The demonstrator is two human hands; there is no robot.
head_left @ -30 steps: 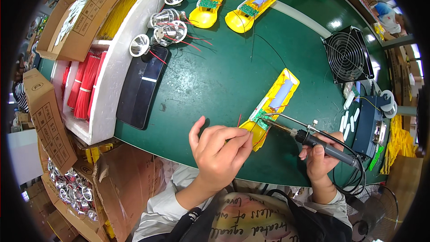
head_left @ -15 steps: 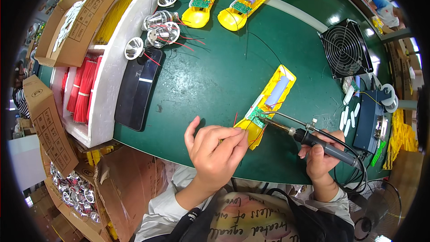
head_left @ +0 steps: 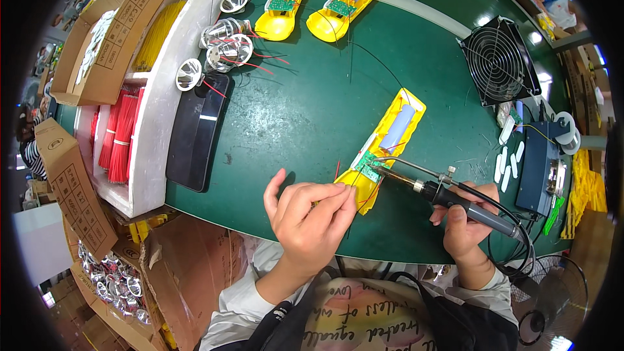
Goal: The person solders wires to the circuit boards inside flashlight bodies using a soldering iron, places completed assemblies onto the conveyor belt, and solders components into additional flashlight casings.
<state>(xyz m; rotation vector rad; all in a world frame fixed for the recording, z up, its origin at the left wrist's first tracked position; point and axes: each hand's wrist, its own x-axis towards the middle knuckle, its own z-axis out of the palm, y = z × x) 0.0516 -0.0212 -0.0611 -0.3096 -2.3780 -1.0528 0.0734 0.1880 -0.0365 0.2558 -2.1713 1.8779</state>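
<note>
Head view, soldering iron, in right hand

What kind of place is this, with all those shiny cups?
Probably an electronics workshop: the right hand holds a soldering iron, bundles of red wires lie in a white foam box, and yellow casings hold green circuit boards.

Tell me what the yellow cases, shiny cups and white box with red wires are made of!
Yellow casings: probably plastic, smooth and glossy, evenly coloured. Reflector cups: mirror-bright, perhaps metal or coated plastic. White divided box: likely foam, with thick, matte walls.
</note>
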